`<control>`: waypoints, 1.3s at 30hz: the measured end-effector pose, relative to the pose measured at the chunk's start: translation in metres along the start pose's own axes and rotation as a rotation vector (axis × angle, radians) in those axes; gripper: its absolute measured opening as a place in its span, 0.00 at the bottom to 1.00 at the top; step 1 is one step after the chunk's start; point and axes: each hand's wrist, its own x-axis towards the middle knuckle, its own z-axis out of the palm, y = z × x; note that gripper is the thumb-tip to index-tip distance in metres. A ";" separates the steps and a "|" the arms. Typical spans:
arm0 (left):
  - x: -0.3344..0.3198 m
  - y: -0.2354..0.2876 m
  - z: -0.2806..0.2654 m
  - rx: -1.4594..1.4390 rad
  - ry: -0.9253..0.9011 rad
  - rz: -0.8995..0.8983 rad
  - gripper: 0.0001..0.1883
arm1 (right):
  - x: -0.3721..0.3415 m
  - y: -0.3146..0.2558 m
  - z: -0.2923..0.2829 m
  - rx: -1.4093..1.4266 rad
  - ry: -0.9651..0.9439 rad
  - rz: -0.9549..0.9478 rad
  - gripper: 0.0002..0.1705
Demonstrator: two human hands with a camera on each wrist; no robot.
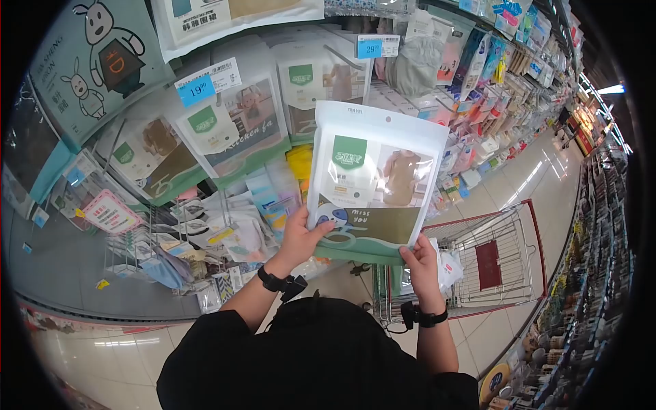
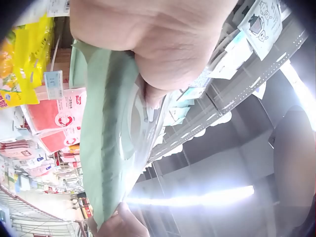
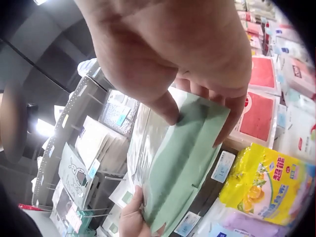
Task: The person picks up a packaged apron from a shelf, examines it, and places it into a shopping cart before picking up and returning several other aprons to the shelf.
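Both hands hold a white and green plastic apron package point(image 1: 372, 184) upright in front of the chest; a brown apron is pictured on its front. My left hand point(image 1: 301, 239) grips its lower left edge, thumb across the front and fingers behind. At the lower right corner my right hand point(image 1: 422, 263) pinches it, thumb in front. The left wrist view shows the green bottom of the package point(image 2: 101, 133) edge-on beneath the palm. In the right wrist view, the right thumb presses on the package point(image 3: 182, 158) while several fingers curl behind it.
Similar packages point(image 1: 236, 130) hang on shelf hooks ahead, under a 19.90 price tag point(image 1: 198, 89). A wire shopping cart point(image 1: 488, 266) with a few goods stands at the right. Yellow packs point(image 3: 266, 182) lie on the shelf. More stocked shelves point(image 1: 581, 273) line the aisle's far right.
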 end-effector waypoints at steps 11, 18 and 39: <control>0.016 0.011 -0.010 0.016 0.132 0.058 0.15 | -0.013 0.086 -0.030 -0.608 0.067 0.112 0.22; 0.009 -0.007 -0.011 0.052 0.167 0.013 0.14 | -0.096 0.205 -0.087 -1.179 -0.050 0.556 0.38; -0.026 0.009 -0.050 0.009 0.273 0.070 0.17 | -0.169 0.284 -0.112 -1.482 -0.404 0.702 0.22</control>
